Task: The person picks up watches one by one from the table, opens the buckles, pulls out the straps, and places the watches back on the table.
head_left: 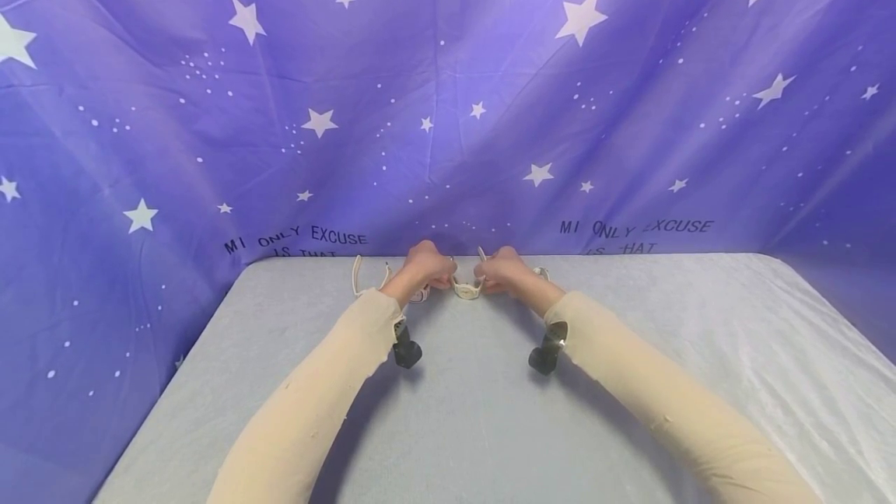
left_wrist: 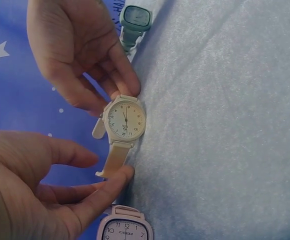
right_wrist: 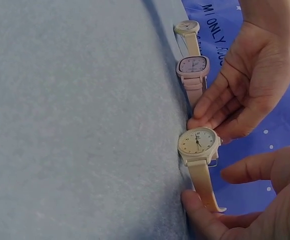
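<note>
A cream wristwatch (head_left: pixel 467 292) with a round dial sits between the two hands, at the far edge of the table, its strap halves rising on either side. My left hand (head_left: pixel 428 264) holds one strap half, its fingertips at the strap and thumb apart from it in the left wrist view. On the other side my right hand (head_left: pixel 505 269) holds the other half, which runs between thumb and fingers in the right wrist view. The dial (left_wrist: pixel 126 120) faces out uncovered. Beside the left hand is a pink watch (right_wrist: pixel 193 65) with a squarish case.
A white watch (right_wrist: pixel 187 27) with a round dial stands beyond the pink one. To the right is a green watch (left_wrist: pixel 135 18). A pale cloth covers the table (head_left: pixel 476 426); a purple star-patterned curtain (head_left: pixel 448 84) hangs right behind its far edge.
</note>
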The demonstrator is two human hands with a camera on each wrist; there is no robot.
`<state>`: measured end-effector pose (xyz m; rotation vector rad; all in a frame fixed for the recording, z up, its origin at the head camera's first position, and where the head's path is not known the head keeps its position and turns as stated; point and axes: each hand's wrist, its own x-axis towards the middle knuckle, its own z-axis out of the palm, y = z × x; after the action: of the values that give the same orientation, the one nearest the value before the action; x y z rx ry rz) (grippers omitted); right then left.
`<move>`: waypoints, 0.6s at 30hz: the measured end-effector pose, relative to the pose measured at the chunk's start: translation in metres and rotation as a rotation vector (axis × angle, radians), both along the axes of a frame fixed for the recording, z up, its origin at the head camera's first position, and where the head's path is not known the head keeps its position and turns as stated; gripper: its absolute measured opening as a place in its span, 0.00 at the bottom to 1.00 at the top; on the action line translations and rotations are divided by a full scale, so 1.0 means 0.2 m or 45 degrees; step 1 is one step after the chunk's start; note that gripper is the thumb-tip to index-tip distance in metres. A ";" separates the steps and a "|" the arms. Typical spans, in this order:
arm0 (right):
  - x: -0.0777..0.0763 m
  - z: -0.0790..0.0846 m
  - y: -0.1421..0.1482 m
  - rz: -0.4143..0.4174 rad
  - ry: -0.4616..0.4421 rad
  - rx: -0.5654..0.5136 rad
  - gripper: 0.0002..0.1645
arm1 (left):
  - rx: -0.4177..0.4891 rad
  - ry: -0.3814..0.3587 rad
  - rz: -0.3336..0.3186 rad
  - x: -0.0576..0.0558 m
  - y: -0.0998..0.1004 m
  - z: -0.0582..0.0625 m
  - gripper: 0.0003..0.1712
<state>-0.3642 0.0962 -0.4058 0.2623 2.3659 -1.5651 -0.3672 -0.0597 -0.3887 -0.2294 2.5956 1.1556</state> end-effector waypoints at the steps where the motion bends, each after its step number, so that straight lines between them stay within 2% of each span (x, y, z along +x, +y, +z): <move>1: 0.00 0.00 0.00 0.003 -0.004 -0.005 0.28 | 0.000 0.004 -0.001 0.00 0.00 0.00 0.12; 5: 0.01 0.02 0.01 0.021 -0.030 -0.036 0.32 | 0.005 0.022 -0.006 0.01 0.00 0.00 0.05; 12: 0.02 0.08 0.04 0.080 -0.067 -0.046 0.32 | 0.022 0.062 -0.046 0.03 -0.01 0.01 0.04; 15: 0.01 0.10 0.06 0.106 -0.059 -0.014 0.33 | -0.042 0.119 -0.065 0.03 -0.02 0.02 0.09; 18: 0.02 0.13 0.09 0.155 -0.008 0.050 0.36 | -0.152 0.218 -0.091 0.03 -0.02 0.02 0.11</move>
<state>-0.3592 0.1132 -0.3799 0.1284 2.3627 -1.4614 -0.3603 -0.0640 -0.3846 -0.0639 2.8008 1.0386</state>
